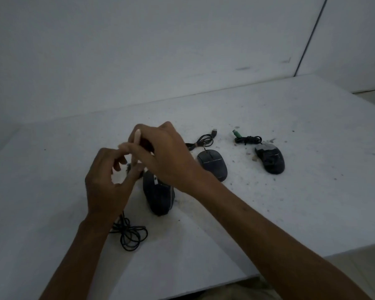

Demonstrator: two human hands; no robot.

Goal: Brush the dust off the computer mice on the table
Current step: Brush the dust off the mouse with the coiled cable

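I am watching both hands working close together above the table [290, 202], just past the nearest mouse [158, 195]. The right hand [167, 152] is gripping a pale brush [137, 135], fingers curled round the handle, whose rounded end is sticking out of the fist toward 12 o'clock. The left hand [107, 180] is coming in from 8 o'clock with bent fingers touching the lower part of the brush. I cannot tell whether it is pinching the bristles or only brushing against them, because the right fingers are covering that spot.

The nearest mouse is lying flat with its nose pointing to 12 o'clock, and the right wrist is crossing over it and hiding its front edge. At 7 o'clock from it a coiled cable [130, 233] is lying loose, partly under the left wrist. At 2 o'clock the middle mouse [212, 165] is sitting apart, its bundled USB cable [204, 139] lying just behind it. At 3 o'clock from that one the far mouse [270, 159] is resting beside a knotted cable [248, 139] ending in a green plug [235, 133]. Grey dust specks [272, 140] are lying scattered around the mice.
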